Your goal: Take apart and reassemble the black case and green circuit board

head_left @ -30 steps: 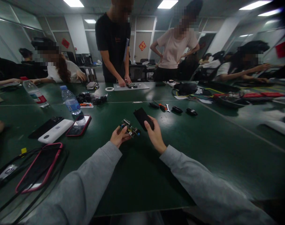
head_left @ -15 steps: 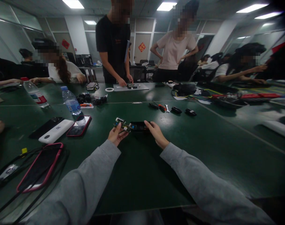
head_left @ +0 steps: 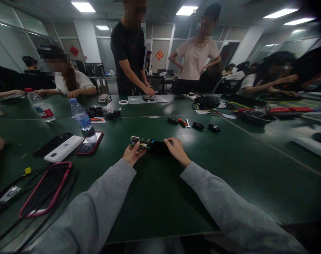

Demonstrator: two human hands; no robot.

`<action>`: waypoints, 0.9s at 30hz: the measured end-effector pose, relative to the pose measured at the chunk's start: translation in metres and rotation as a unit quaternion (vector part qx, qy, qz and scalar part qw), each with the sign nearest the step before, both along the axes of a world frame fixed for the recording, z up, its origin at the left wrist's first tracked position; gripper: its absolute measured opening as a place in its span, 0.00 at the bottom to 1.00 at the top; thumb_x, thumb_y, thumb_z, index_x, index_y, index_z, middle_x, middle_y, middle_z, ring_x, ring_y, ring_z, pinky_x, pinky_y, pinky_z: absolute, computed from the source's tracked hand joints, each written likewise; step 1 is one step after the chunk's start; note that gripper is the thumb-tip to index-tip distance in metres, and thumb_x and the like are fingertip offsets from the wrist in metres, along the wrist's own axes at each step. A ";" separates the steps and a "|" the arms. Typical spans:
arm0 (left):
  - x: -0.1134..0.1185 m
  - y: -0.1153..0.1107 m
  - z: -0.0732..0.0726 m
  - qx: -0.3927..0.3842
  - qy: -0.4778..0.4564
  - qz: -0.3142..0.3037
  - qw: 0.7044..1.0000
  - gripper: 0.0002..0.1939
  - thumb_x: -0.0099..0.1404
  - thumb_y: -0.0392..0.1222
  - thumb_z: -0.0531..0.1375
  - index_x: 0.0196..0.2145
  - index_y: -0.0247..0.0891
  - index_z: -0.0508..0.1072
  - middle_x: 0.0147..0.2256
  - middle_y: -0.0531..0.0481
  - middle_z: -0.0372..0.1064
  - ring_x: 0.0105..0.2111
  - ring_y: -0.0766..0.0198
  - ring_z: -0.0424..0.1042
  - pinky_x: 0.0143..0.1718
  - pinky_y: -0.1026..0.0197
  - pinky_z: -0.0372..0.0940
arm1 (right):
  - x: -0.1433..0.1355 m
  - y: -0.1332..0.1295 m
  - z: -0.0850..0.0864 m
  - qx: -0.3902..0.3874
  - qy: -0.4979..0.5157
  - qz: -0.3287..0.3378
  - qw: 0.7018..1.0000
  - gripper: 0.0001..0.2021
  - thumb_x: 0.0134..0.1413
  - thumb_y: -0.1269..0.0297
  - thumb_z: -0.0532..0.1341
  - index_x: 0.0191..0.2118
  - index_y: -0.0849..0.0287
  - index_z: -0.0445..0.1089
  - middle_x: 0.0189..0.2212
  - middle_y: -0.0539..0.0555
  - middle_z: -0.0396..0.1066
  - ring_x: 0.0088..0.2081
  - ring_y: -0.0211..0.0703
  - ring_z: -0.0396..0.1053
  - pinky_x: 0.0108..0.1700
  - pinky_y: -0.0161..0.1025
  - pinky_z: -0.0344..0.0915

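My left hand (head_left: 133, 153) pinches a small green circuit board (head_left: 143, 145) with white and blue parts on it, thumb on top and fingers beneath. A flat black part (head_left: 159, 147) adjoins the board's right end; whether they are joined cannot be made out. The right end of that black part is between the thumb and fingers of my right hand (head_left: 176, 150). Both hands are just above the green table (head_left: 160, 197), level with each other.
Phones (head_left: 89, 143), a white power bank (head_left: 63, 149), cables and two bottles (head_left: 81, 114) lie or stand at left. Beyond my hands are black pieces (head_left: 198, 125), a small wrench (head_left: 187, 123) and orange-handled tools (head_left: 181, 122). A person works across the table at a grey mat (head_left: 160, 100).
The circuit board has turned more level, and the black part has tilted, showing a plain dark face. Across the table, the standing person's hands have shifted right.
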State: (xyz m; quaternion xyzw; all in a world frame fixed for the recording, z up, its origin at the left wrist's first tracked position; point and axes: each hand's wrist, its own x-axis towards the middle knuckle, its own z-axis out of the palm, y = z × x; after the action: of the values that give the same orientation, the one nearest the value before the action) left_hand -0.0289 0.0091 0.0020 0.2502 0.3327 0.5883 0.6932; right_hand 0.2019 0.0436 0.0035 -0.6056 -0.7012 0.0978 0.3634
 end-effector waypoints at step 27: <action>0.033 -0.038 0.035 0.082 0.021 -0.010 0.996 0.21 0.49 0.43 0.67 0.38 0.36 0.63 0.40 0.44 0.71 0.40 0.59 0.73 0.48 0.53 0.64 | -0.043 -0.049 0.030 0.198 -0.171 0.162 0.951 0.34 0.52 0.76 0.53 0.64 0.57 0.40 0.56 0.61 0.52 0.55 0.52 0.54 0.53 0.49 0.57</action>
State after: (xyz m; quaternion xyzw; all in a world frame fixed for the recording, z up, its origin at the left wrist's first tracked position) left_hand 0.0038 -0.0290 0.0367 0.3219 0.2952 0.6009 0.6694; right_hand 0.1587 -0.0052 0.0336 -0.4070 -0.8468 -0.0907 0.3301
